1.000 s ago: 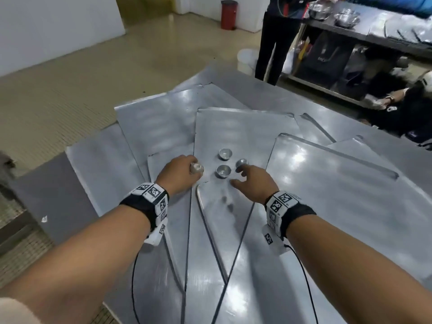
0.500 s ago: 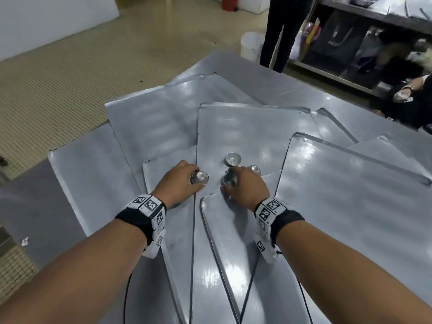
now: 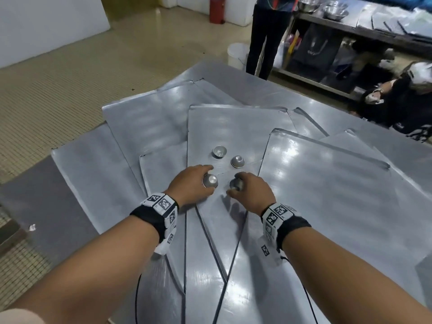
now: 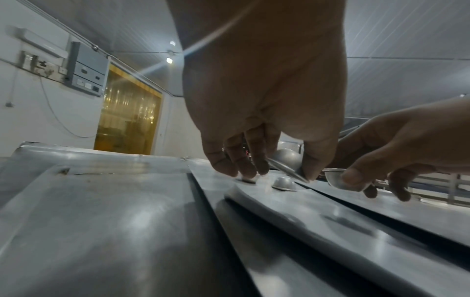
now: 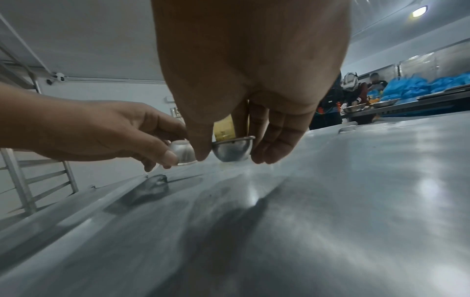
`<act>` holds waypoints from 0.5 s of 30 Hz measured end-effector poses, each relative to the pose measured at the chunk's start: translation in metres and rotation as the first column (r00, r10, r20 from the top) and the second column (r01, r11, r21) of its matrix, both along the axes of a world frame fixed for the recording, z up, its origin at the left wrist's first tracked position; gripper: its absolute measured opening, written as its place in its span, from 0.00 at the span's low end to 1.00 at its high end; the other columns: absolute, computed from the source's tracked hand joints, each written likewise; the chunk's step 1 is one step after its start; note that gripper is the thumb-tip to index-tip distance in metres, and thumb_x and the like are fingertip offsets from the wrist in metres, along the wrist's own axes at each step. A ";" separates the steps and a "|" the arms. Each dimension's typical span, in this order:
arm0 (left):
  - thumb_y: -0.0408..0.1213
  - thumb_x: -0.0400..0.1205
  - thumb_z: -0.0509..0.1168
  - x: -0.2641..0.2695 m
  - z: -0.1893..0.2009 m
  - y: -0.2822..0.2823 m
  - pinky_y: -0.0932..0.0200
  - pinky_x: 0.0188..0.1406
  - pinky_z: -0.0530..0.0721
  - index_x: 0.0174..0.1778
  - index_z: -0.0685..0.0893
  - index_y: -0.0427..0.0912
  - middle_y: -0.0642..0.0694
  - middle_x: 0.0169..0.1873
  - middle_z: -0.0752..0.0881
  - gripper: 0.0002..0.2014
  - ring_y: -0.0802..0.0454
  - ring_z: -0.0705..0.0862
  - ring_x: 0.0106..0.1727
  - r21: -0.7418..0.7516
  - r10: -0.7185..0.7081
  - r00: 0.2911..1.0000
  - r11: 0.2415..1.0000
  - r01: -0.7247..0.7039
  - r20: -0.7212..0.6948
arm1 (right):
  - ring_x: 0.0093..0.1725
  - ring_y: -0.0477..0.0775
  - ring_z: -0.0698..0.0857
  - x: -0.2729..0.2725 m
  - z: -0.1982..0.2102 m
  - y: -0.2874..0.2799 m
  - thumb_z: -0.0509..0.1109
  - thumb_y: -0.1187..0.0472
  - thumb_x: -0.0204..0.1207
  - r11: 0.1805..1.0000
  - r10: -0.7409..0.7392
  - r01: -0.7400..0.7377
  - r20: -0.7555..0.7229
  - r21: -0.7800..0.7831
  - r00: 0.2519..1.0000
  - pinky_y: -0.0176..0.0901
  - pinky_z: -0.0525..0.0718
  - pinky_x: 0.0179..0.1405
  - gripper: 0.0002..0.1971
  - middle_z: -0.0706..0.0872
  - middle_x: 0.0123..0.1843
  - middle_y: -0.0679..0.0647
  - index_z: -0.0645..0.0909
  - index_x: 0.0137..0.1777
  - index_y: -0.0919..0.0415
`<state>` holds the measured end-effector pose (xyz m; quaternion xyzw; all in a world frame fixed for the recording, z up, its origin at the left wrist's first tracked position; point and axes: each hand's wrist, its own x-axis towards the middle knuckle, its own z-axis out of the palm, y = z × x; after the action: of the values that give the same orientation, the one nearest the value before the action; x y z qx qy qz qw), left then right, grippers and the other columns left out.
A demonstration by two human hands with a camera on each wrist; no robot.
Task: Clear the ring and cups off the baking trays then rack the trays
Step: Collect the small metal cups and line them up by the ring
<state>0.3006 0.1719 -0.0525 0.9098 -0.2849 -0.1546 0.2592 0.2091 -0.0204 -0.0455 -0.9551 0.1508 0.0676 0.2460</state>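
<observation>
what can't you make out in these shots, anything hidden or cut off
- Ring: none seen in any view; possibly hidden or out of frame.
- Rack: right wrist view, cut off by the left edge; only part shows.
- Cup under the left hand: left wrist view, fingers cover most of it.
- Trays: head view, they overlap, so their count is unclear.
- Shelf bowls: head view, too small to read contents.
</observation>
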 end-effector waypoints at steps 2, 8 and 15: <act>0.49 0.78 0.70 -0.017 -0.006 -0.004 0.49 0.62 0.80 0.72 0.80 0.49 0.49 0.61 0.81 0.25 0.45 0.81 0.65 0.081 -0.077 0.997 0.994 0.077 0.003 | 0.64 0.60 0.84 -0.019 0.001 -0.002 0.74 0.46 0.76 1.000 -0.015 0.015 -0.022 0.006 1.000 0.47 0.80 0.56 0.27 0.84 0.68 0.54 0.79 0.73 0.54; 0.46 0.81 0.64 -0.052 -0.009 -0.010 0.44 0.61 0.78 0.60 0.81 0.46 0.45 0.58 0.81 0.14 0.41 0.78 0.63 0.224 -0.167 0.985 0.962 0.156 0.031 | 0.64 0.59 0.83 -0.068 0.000 -0.010 0.73 0.46 0.76 0.999 -0.051 0.051 -0.053 0.006 0.997 0.46 0.79 0.55 0.23 0.84 0.67 0.53 0.81 0.70 0.53; 0.30 0.79 0.66 -0.070 -0.005 -0.022 0.53 0.58 0.77 0.79 0.74 0.48 0.44 0.63 0.79 0.30 0.42 0.80 0.64 0.131 -0.163 0.987 0.978 0.162 -0.001 | 0.60 0.59 0.84 -0.101 -0.001 -0.018 0.72 0.49 0.77 0.997 -0.077 0.078 -0.048 0.005 0.996 0.46 0.80 0.53 0.19 0.86 0.63 0.54 0.83 0.65 0.56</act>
<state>0.2307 0.1498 -0.0577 0.8992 -0.3489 -0.1892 0.1841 0.1080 -0.0382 -0.0469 -0.9459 0.1932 0.0810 0.2479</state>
